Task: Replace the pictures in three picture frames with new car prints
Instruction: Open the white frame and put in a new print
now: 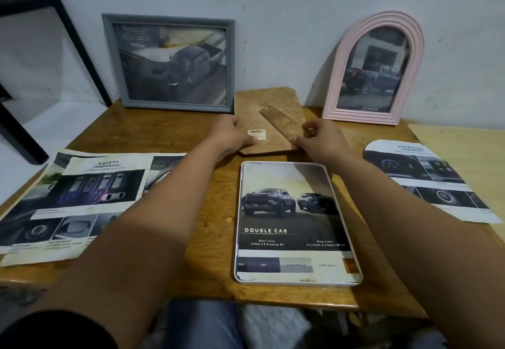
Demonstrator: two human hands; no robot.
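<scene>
A white rounded frame lies flat on the wooden table with a "Double Cab" car print in it. Just beyond it lies the brown backing board with a hinged stand strip and a barcode sticker. My left hand grips the board's left edge. My right hand pinches the lower end of the stand strip. A grey rectangular frame and a pink arched frame lean against the wall, each holding a truck picture.
Loose prints lie on the table: a "Safety" sheet at the left and an arch-cut "Advanced" sheet at the right. A black shelf post stands at the far left. A lighter board adjoins the table's right side.
</scene>
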